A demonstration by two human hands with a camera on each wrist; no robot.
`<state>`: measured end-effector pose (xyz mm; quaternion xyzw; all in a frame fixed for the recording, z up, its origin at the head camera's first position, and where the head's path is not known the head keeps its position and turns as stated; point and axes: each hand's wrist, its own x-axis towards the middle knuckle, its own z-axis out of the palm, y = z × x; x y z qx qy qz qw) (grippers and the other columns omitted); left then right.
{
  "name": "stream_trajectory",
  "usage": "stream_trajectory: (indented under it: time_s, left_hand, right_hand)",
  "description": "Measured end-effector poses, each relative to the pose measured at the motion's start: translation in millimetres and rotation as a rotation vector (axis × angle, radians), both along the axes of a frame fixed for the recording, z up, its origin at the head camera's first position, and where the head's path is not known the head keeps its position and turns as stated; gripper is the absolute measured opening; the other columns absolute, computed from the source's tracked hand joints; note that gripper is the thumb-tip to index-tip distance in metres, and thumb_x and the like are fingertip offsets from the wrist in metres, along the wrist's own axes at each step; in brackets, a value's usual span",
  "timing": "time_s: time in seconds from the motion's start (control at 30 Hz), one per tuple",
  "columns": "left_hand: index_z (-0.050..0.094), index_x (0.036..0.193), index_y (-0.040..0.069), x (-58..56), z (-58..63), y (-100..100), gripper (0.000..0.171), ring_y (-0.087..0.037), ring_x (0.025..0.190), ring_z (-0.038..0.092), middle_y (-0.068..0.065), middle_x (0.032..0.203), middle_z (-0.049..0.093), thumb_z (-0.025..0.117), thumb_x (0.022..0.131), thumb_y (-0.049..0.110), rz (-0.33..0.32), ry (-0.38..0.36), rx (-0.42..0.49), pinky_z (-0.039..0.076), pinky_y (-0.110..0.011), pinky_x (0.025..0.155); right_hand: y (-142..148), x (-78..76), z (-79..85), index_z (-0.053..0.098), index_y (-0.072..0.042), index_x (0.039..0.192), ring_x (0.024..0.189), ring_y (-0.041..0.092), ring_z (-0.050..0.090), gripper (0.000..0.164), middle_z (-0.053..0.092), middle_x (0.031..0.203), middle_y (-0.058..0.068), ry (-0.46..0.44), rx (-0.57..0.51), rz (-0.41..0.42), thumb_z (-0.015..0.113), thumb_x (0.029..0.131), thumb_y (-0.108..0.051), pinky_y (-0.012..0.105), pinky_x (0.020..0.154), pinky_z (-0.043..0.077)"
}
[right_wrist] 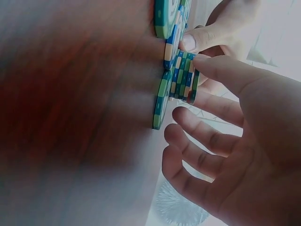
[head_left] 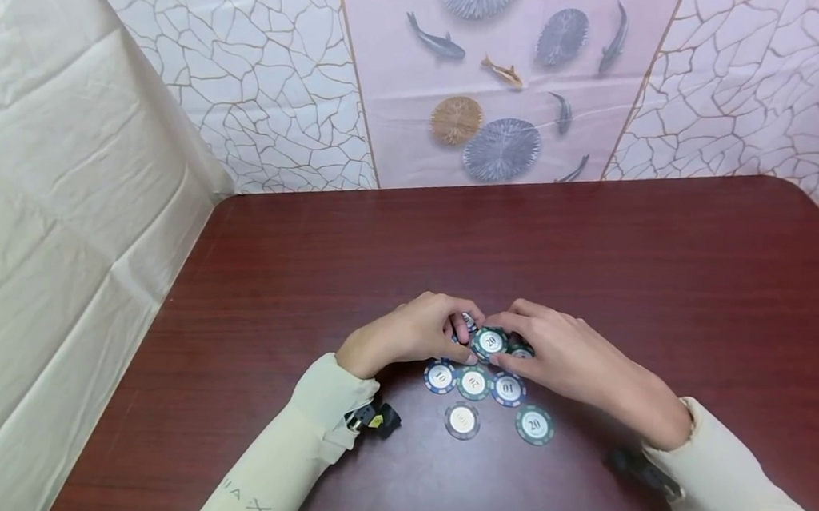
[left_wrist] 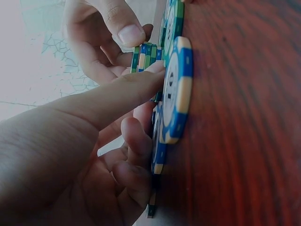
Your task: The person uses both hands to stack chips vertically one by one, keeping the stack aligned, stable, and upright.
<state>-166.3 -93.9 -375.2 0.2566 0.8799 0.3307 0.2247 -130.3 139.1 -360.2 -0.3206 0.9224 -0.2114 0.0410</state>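
A short stack of poker chips stands between both hands, a green 20 chip on top. From its left side my left hand holds the stack low between thumb and fingers. My right hand pinches the green top chip by its edge with thumb and forefinger, the other fingers spread loosely. Blue and green layers show in the stack in the left wrist view. Partly hidden under the fingers lie a blue chip at the left and a green chip at the right.
Nearer the body, a blue 10 chip, a green 20 chip and another blue chip lie in a row. In front of them lie a grey chip and a green chip on the dark red table.
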Motion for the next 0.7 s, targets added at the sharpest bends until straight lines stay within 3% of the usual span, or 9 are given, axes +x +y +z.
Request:
stream_trajectory:
  time_s: [0.3,0.7]
  left_hand:
    - [0.071,0.126,0.018,0.9,2.1,1.8,0.042,-0.013,0.075,0.061,0.005,0.09,0.068,0.089,0.088,0.02,-0.005,0.009,-0.003,0.049,-0.022,0.069]
    - [0.071,0.124,0.021,1.7,1.1,0.5,0.039,-0.013,0.075,0.061,0.006,0.091,0.068,0.088,0.089,0.022,0.001,0.02,-0.026,0.049,-0.024,0.069]
  right_hand:
    - [0.0,1.6,-0.1,0.074,-0.012,0.13,0.071,0.002,0.055,0.04,0.066,0.102,-0.005,-0.021,-0.022,0.016,0.084,0.092,-0.022,0.027,0.062,0.048]
    - [2.0,-0.2,0.2,0.073,-0.015,0.13,0.078,0.007,0.059,0.042,0.067,0.107,-0.004,-0.048,-0.017,0.015,0.085,0.092,-0.026,0.028,0.068,0.05]
